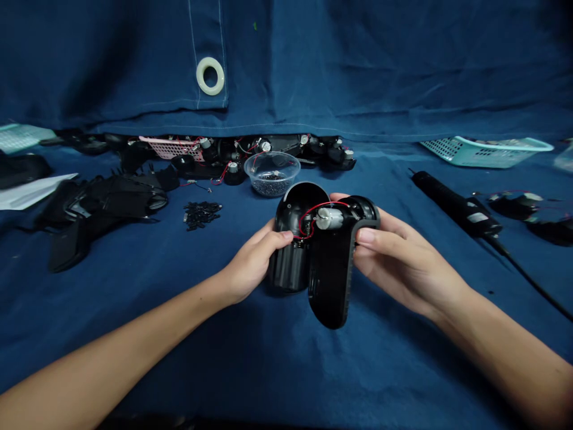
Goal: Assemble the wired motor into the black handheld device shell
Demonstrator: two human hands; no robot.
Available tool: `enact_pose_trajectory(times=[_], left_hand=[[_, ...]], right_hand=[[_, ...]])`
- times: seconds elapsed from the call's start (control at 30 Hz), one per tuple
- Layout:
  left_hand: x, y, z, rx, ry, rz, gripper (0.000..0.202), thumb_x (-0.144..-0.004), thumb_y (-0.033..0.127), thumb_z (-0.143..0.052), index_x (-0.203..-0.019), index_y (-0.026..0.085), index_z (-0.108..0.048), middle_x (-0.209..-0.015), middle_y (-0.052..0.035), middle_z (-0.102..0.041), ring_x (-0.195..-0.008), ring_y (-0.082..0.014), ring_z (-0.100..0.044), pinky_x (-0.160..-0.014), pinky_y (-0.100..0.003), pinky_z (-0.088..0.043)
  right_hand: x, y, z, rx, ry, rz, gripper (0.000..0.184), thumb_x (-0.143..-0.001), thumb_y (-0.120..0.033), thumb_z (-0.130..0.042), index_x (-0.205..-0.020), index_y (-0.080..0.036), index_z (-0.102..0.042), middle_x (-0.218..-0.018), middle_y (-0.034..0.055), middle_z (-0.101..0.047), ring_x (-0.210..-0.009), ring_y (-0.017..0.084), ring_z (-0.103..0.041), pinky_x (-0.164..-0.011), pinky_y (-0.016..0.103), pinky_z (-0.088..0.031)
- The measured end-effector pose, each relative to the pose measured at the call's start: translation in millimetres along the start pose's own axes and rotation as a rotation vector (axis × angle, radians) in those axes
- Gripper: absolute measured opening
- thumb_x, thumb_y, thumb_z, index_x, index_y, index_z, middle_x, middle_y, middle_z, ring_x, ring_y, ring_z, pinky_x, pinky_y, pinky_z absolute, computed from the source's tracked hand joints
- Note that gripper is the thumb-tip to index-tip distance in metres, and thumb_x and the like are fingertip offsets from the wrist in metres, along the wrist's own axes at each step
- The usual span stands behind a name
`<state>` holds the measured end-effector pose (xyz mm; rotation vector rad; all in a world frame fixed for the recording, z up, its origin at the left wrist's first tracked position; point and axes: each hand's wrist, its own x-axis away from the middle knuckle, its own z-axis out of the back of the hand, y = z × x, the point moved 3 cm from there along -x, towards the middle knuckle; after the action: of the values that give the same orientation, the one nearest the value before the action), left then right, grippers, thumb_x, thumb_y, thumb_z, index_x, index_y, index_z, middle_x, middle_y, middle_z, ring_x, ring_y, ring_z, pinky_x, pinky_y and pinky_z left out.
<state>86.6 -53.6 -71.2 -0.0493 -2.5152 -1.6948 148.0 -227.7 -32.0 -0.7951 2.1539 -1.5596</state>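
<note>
A black plastic device (329, 272) lies split into two shell halves at the middle of the blue cloth. Inside it I see a small silver motor (330, 218) and red wires (308, 216). My left hand (253, 263) grips the left, rounded shell half (290, 251), with the thumb near the wires. My right hand (398, 260) holds the right shell half by its ribbed edge, fingers wrapped behind it and thumb on the rim.
A clear bowl (272, 173) of small dark parts stands behind the device, with a pile of black screws (201, 214) to its left. Black shells (107, 206) lie at the left, an electric screwdriver (456, 206) with cable at the right, a teal basket (486, 152) far right.
</note>
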Motion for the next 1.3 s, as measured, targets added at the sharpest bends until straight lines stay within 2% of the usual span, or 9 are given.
enact_pose_trajectory(times=[0.07,0.17,0.33,0.53,0.67,0.87,1.0,1.1,1.3], left_hand=[[0.1,-0.3,-0.7,-0.035,-0.014,0.014,0.028,-0.086,0.031,-0.063,-0.111,0.019,-0.061,-0.096,-0.0013,-0.064,-0.091,-0.0141,-0.06,-0.08,-0.027,-0.048],[0.8,-0.3,-1.0,-0.057,-0.022,0.058,0.027,-0.086,0.032,-0.064,-0.108,0.018,-0.061,-0.096,-0.0016,-0.063,-0.091,-0.0135,-0.059,-0.079,-0.027,-0.048],[1.4,1.6,-1.5,-0.046,-0.053,0.053,0.022,-0.079,0.02,-0.065,-0.1,0.015,-0.06,-0.089,0.0,-0.061,-0.085,-0.0106,-0.058,-0.078,-0.024,-0.046],[-0.3,2.9,-2.1,-0.091,-0.063,0.015,0.029,-0.082,0.026,-0.068,-0.107,0.013,-0.061,-0.095,-0.0035,-0.065,-0.091,-0.0143,-0.06,-0.081,-0.028,-0.046],[-1.2,2.7,-2.2,-0.123,-0.051,0.02,0.029,-0.082,0.025,-0.067,-0.108,0.012,-0.063,-0.097,-0.0054,-0.068,-0.088,-0.0144,-0.061,-0.083,-0.029,-0.046],[-1.5,1.8,-1.4,-0.17,-0.059,0.003,0.024,-0.086,0.025,-0.064,-0.106,0.012,-0.064,-0.091,-0.0027,-0.066,-0.081,-0.0112,-0.059,-0.076,-0.026,-0.044],[-1.2,4.8,-1.3,-0.232,-0.04,-0.04,0.022,-0.086,0.023,-0.063,-0.105,0.012,-0.065,-0.087,-0.0009,-0.064,-0.079,-0.0106,-0.057,-0.081,-0.027,-0.044],[-0.5,6.2,-2.0,-0.245,-0.011,-0.036,0.029,-0.086,0.024,-0.062,-0.113,0.013,-0.063,-0.093,-0.0033,-0.067,-0.088,-0.0144,-0.06,-0.088,-0.031,-0.044],[0.9,3.7,-3.5,-0.193,-0.028,-0.007,0.04,-0.088,0.026,-0.062,-0.126,0.021,-0.055,-0.121,-0.0075,-0.065,-0.117,-0.0222,-0.057,-0.097,-0.036,-0.044]], right_hand=[[1.0,0.0,0.1,0.018,0.013,-0.002,0.04,-0.078,-0.027,-0.076,-0.117,-0.033,-0.068,-0.118,0.0022,-0.07,-0.106,0.02,-0.066,-0.091,0.033,-0.056],[1.2,-0.4,0.9,0.04,0.031,0.0,0.04,-0.078,-0.028,-0.076,-0.117,-0.032,-0.068,-0.118,0.0028,-0.069,-0.103,0.019,-0.066,-0.09,0.032,-0.056],[-0.2,-0.8,2.2,0.044,0.02,0.007,0.04,-0.08,-0.028,-0.075,-0.119,-0.031,-0.066,-0.116,0.0022,-0.069,-0.099,0.016,-0.066,-0.089,0.03,-0.056],[0.4,-1.1,1.5,0.069,0.025,0.012,0.041,-0.079,-0.03,-0.075,-0.119,-0.031,-0.066,-0.116,0.0034,-0.069,-0.097,0.018,-0.066,-0.088,0.033,-0.056],[0.8,-1.3,0.3,0.099,0.044,0.01,0.041,-0.077,-0.029,-0.075,-0.117,-0.032,-0.066,-0.113,0.003,-0.069,-0.092,0.019,-0.065,-0.079,0.034,-0.057],[0.5,-0.9,0.0,0.08,0.056,0.004,0.042,-0.076,-0.028,-0.077,-0.116,-0.032,-0.068,-0.11,0.0031,-0.069,-0.083,0.016,-0.064,-0.076,0.032,-0.056],[1.2,-1.0,-1.0,0.064,0.048,0.007,0.041,-0.075,-0.028,-0.078,-0.115,-0.032,-0.068,-0.108,0.0027,-0.069,-0.083,0.015,-0.064,-0.075,0.03,-0.056],[1.7,-1.8,-0.8,0.089,0.055,0.022,0.04,-0.076,-0.029,-0.077,-0.115,-0.032,-0.068,-0.108,0.0027,-0.069,-0.085,0.016,-0.065,-0.076,0.031,-0.056],[-0.2,-1.8,7.1,0.34,0.103,0.175,0.054,-0.077,-0.031,-0.077,-0.128,-0.033,-0.059,-0.116,0.003,-0.064,-0.109,0.022,-0.061,-0.098,0.039,-0.05]])
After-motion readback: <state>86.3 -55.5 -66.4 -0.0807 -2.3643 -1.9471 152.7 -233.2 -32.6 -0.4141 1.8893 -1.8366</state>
